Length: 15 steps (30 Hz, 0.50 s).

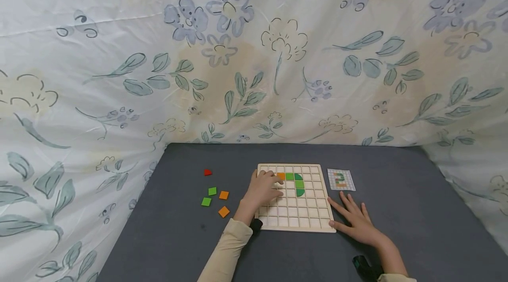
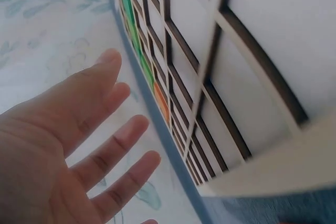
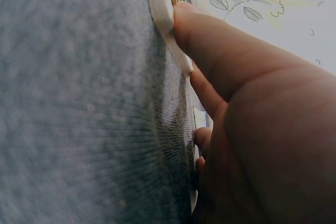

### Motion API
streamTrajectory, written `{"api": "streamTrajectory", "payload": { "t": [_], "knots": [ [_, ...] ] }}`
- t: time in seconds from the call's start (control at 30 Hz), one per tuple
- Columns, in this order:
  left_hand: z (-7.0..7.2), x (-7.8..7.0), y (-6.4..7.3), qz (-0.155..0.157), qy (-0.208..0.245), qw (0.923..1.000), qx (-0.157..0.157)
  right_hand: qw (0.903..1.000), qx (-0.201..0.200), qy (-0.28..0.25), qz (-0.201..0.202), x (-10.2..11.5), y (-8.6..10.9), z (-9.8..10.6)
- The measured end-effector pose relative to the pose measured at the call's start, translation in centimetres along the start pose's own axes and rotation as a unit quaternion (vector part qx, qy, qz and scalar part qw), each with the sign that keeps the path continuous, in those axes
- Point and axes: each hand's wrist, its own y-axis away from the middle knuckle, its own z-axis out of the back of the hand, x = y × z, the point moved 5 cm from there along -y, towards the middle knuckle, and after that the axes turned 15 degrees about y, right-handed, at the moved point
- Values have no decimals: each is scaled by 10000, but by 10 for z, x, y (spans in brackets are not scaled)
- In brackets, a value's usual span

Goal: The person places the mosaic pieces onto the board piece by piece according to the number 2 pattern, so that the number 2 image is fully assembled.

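A pale wooden grid board [image 1: 287,222] lies on the dark table. On its upper part sit an orange square [image 1: 281,176], several green squares [image 1: 289,176] and green rounded pieces [image 1: 300,192]. My left hand [image 1: 262,187] hovers over the board's left side, overlapping the cells there in the head view. Its fingers are loosely spread with nothing between them in the left wrist view. Beside the board's right edge, my right hand [image 1: 359,224] lies with fingers spread. Its thumb [image 3: 202,38] and index finger touch that edge.
Left of the board lie loose green squares [image 1: 212,191], two orange squares [image 1: 224,195] and a red piece [image 1: 207,172]. A small pattern card [image 1: 349,178] lies to its right, just beyond my right fingertips. Floral cloth [image 1: 254,97] hangs behind the table.
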Motion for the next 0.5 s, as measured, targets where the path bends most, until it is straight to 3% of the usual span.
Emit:
{"api": "streamTrajectory", "payload": {
  "t": [0.5],
  "knots": [
    [18, 26, 19, 229, 270, 9991, -213, 9999, 61, 34, -81, 0, 0, -1]
  ]
}}
